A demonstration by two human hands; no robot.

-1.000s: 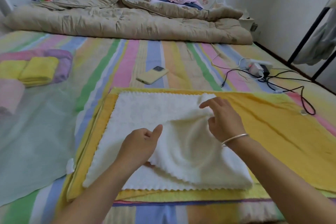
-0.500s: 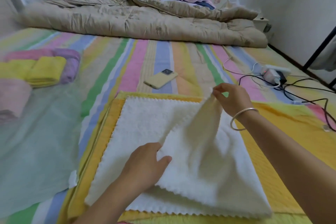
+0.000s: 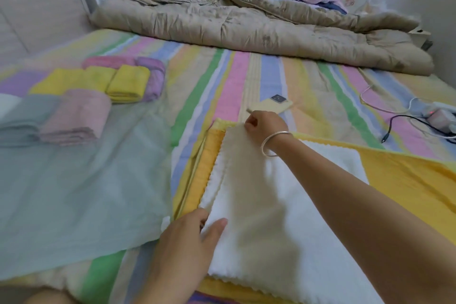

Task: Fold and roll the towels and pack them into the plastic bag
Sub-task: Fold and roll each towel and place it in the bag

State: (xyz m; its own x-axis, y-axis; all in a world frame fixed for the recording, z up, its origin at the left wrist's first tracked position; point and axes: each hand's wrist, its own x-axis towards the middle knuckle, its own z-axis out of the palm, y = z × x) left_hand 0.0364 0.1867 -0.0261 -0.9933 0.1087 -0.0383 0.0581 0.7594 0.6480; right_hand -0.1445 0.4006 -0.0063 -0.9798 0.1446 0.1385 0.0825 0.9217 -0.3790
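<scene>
Striped bedsheet [image 3: 237,76]: fluffy white towel [image 3: 271,254] lies on yellow towel [image 3: 407,180]. Folding step: right hand [image 3: 264,126], grip pinching far corner; left hand [image 3: 187,237], grip pinching near corner. Next, likely: match edges, smooth, roll; translucent plastic bag [image 3: 86,192] just left.

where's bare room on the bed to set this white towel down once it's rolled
The near stretch of the plastic bag, between the pink rolled towel and the left hand, lies bare. So does the striped sheet between the quilt and the phone. Crowded: the bag's far end with rolled towels, the right side with cables.
</scene>
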